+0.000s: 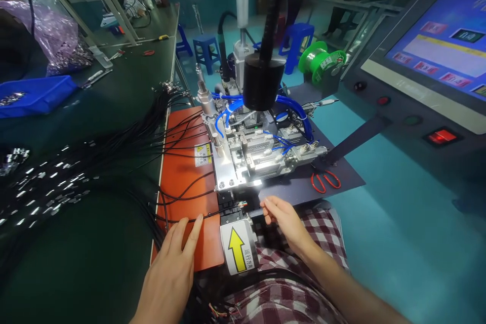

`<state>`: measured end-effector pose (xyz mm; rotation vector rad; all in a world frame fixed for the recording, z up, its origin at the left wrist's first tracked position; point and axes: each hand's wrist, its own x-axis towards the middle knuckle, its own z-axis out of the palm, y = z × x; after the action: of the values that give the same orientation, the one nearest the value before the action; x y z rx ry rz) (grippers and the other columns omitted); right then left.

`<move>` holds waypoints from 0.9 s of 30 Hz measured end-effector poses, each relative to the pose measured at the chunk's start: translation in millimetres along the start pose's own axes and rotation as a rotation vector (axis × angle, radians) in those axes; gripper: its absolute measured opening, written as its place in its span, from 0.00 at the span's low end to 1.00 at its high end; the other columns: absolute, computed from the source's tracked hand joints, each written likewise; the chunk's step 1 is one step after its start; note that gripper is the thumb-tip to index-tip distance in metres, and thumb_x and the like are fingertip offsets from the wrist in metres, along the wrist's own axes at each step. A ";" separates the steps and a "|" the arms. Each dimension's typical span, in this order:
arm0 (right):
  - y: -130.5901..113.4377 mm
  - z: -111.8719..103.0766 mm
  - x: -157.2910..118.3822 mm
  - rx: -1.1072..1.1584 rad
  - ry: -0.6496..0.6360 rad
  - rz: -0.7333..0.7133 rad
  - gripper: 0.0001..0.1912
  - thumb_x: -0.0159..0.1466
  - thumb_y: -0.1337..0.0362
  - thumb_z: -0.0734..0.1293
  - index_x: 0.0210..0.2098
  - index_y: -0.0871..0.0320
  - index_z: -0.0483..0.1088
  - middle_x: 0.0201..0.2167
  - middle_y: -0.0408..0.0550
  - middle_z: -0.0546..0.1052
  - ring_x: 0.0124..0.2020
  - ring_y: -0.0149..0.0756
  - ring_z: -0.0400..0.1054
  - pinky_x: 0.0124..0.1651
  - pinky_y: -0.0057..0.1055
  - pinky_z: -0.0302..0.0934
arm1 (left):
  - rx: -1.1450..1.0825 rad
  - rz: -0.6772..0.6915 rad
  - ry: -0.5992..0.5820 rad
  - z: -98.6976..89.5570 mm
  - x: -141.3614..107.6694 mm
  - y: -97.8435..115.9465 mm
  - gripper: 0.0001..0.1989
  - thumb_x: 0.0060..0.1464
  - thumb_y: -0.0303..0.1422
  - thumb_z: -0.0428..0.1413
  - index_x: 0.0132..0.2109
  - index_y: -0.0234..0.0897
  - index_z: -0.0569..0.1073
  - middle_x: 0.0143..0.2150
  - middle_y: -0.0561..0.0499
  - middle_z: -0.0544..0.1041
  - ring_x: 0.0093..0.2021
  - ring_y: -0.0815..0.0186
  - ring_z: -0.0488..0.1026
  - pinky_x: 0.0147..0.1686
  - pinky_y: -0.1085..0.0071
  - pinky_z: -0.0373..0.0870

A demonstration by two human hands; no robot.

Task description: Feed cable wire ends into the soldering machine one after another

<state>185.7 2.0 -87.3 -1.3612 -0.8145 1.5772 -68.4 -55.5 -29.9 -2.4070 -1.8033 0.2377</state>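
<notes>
My left hand (pixel 172 258) lies palm down over the orange board (pixel 208 248), its fingers stretched out and apart. Its fingertips touch a black cable (pixel 212 212) that runs across the board into a black holder (pixel 230 208) on the machine (pixel 261 157). Past the holder, the cable's stripped end (pixel 242 204) shows small coloured wires. My right hand (pixel 283 220) is just right of that end, apart from it, with thumb and forefinger pinched together. Anything between those fingertips is too small to make out. More black cables lie in the machine's side farther along.
A bundle of black cables (pixel 102 152) covers the dark bench at left, near a blue tray (pixel 38 95). Red-handled scissors (pixel 325 181) lie right of the machine. A black lamp-like cylinder (pixel 264 81) hangs above it. A green spool (pixel 317 63) and control panel (pixel 429 91) stand right.
</notes>
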 end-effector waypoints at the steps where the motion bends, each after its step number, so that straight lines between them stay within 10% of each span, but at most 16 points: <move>1: 0.4 -0.9 -0.8 -0.010 -0.001 0.010 0.19 0.57 0.49 0.66 0.27 0.61 0.69 0.20 0.39 0.66 0.20 0.28 0.58 0.27 0.27 0.51 | 0.007 -0.012 -0.012 -0.8 1.4 1.2 0.31 0.55 0.21 0.41 0.64 0.44 0.54 0.58 0.42 0.65 0.56 0.54 0.65 0.45 0.59 0.71; 10: 5.2 -3.5 -2.3 -0.043 -0.038 0.010 0.16 0.59 0.51 0.65 0.28 0.59 0.68 0.19 0.39 0.64 0.22 0.29 0.56 0.28 0.27 0.49 | -0.108 -0.005 -0.003 -12.8 55.3 -14.3 0.26 0.56 0.21 0.41 0.62 0.32 0.58 0.61 0.37 0.62 0.58 0.53 0.63 0.49 0.60 0.69; 16: -6.0 -14.9 -9.2 -0.040 0.025 0.016 0.17 0.57 0.51 0.67 0.25 0.60 0.68 0.20 0.40 0.64 0.21 0.29 0.56 0.27 0.28 0.51 | -0.176 0.444 -0.126 -39.4 46.5 -50.0 0.22 0.47 0.19 0.49 0.49 0.39 0.69 0.55 0.48 0.69 0.62 0.53 0.56 0.57 0.57 0.62; 21: -19.4 -10.7 -12.2 -0.040 0.029 -0.056 0.15 0.59 0.53 0.66 0.27 0.59 0.67 0.21 0.40 0.64 0.22 0.28 0.56 0.27 0.27 0.52 | -0.139 0.584 0.151 -46.0 47.0 -54.3 0.12 0.56 0.21 0.47 0.42 0.37 0.70 0.40 0.49 0.75 0.46 0.61 0.70 0.57 0.53 0.58; 24: -29.2 -5.2 -19.8 -0.010 -0.008 -0.145 0.16 0.62 0.52 0.62 0.29 0.59 0.68 0.22 0.40 0.65 0.22 0.29 0.58 0.28 0.27 0.53 | -0.324 0.575 0.380 -44.0 46.1 -33.6 0.12 0.58 0.22 0.48 0.48 0.33 0.67 0.36 0.48 0.75 0.36 0.64 0.70 0.42 0.61 0.67; 27: -36.2 0.0 -29.9 0.030 -0.148 -0.176 0.24 0.65 0.46 0.54 0.30 0.59 0.68 0.23 0.43 0.66 0.23 0.30 0.60 0.28 0.28 0.56 | -0.406 0.526 0.373 -38.1 40.0 -6.5 0.12 0.58 0.23 0.48 0.49 0.31 0.67 0.31 0.48 0.73 0.28 0.66 0.67 0.29 0.68 0.64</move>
<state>193.4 -10.7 -42.8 -1.1292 -0.9685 1.5581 -55.9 -15.4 6.6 -2.9078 -1.1196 -0.5514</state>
